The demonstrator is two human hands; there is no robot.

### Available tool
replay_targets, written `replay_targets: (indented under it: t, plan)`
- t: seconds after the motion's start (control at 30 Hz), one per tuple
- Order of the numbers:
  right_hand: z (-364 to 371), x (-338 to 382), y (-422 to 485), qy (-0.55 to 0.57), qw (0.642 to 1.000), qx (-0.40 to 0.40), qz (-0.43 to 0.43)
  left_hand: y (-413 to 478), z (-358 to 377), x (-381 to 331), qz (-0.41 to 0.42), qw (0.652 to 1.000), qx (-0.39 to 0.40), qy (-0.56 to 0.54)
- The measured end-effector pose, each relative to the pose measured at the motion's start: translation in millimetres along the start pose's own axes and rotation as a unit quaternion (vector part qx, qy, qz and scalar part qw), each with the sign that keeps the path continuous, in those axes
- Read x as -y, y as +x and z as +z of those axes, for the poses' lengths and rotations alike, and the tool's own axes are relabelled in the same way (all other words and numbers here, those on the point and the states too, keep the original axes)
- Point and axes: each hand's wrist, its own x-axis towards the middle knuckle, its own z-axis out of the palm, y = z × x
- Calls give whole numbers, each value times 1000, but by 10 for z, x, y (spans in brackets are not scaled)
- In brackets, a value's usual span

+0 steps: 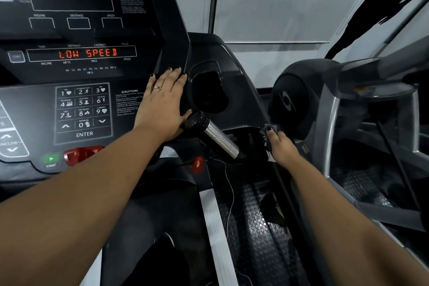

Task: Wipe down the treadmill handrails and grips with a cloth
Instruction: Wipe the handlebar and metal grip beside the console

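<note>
While the left hand (162, 100) is laid flat on the right side of the black treadmill console (83, 109), its fingers are kept straight and close together. A thin gold ring (157, 87) is seen on one finger. A small dark grey cloth (269, 129) is pinched in the curled fingers of the right hand (282, 146). The cloth is held against the black plastic frame (253, 109) at the right edge of the treadmill, just to the right of the shiny silver round grip (220, 139). That grip is found between the two hands, and its black end is just beside the left thumb. Red glowing words (87, 53), LOW SPEED, are shown on the console. A green start button (51, 159) and a big red stop button (81, 153) are seen just above the left arm. A deep black cup holder (206, 90) is set just right of the left hand. Another grey machine (348, 100) is seen further right.
</note>
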Motion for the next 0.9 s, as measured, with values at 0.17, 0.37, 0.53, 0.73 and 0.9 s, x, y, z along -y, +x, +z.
replay_targets:
  t: [0.17,0.37,0.53,0.73,0.9]
  plan:
    - [37,-53,16,7,999,-35,9,2,-1,-5,1,1000,3,-3]
    - [105,-165,-397,-15,991,-120,-50,6,-1,8,2,1000,-8,-28]
    - [156,-18,-855,192,959,-178,-110,13,9,13,3,999,-15,-44]
    - [490,537,-1053,262,932,2,-251,4,-29,26,-8,989,-39,-144]
    - [404,559,-949,321,917,100,-215,5,-187,208,-15,974,-48,-221]
